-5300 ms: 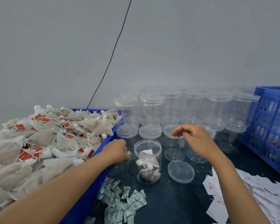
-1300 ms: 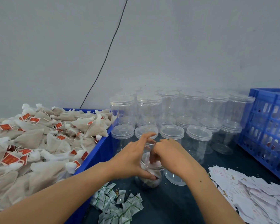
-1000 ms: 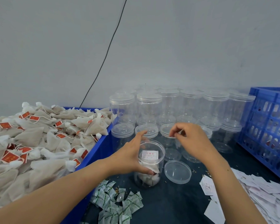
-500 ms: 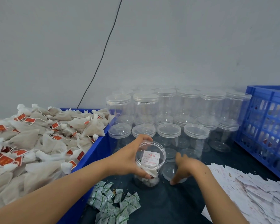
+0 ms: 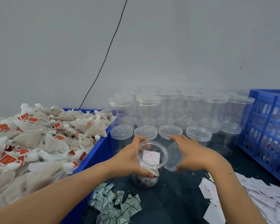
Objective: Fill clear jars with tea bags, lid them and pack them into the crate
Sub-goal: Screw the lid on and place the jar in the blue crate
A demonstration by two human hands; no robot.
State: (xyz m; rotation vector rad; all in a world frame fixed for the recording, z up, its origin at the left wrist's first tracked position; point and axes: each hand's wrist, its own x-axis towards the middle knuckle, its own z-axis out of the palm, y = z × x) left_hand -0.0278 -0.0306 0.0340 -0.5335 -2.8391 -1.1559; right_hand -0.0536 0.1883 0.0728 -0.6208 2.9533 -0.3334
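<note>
The jar stands on the dark surface straight in front of the person, its mouth uncovered, tea bags heaped in the lower part and a white slip with red print lying on top of them. The left hand curls round its wall from nine o'clock, thumb low on the near side, fingertips hooked at the far rim. The right hand pinches the lid at three o'clock of the jar, tilted on edge and just beside the rim, not yet over the mouth. I'd guess thin clear plastic throughout: light, a bit springy, slick to the touch, likely to flex or skid if squeezed hard near the top, so a hold lower on the wall looks steadier while the lid goes down. The lid looks best taken by its edge so it can seat flat. From eleven to one o'clock stand rows of empty lidded jars, close enough for a wide elbow to topple them. A blue bin of tea bags fills nine o'clock, and the blue crate waits at two o'clock past the jar rows. Small green-printed sachets lie at six o'clock, and loose paper slips spread at four o'clock, under the right forearm's path toward the crate.
</note>
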